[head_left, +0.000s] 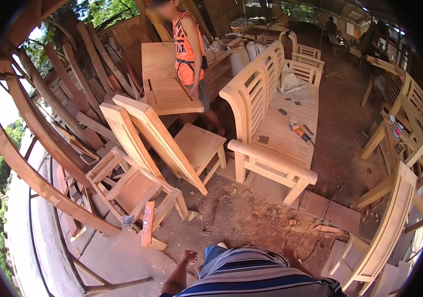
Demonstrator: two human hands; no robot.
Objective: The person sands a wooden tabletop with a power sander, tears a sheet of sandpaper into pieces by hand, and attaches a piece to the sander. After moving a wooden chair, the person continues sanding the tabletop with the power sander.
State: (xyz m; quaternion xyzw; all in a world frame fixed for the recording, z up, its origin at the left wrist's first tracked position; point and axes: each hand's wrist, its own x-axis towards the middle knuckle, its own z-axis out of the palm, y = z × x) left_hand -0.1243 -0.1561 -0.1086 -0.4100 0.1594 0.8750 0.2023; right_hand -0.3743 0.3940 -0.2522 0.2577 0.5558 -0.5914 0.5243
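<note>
My left hand [189,257] hangs low at the bottom, left of my striped shirt [251,272]. Its fingers look curled together and nothing shows in them. My right hand [289,254] is on the other side of the shirt, small and dark, its fingers too unclear to make out. Neither hand visibly touches any furniture. Nearest to the left one is a reddish wood piece [148,223] leaning on an upturned wooden frame [137,190]. Ahead, a slatted wooden bench [283,126] holds an orange power tool [301,132] and a pale cloth [290,81].
A person in an orange top [189,44] stands by a wooden panel [172,99]. Tilted panels [159,143] lean near a stool [196,143]. Curved beams [38,193] rise at left. More furniture [385,232] stands at right. A cable [333,198] crosses the dirt floor.
</note>
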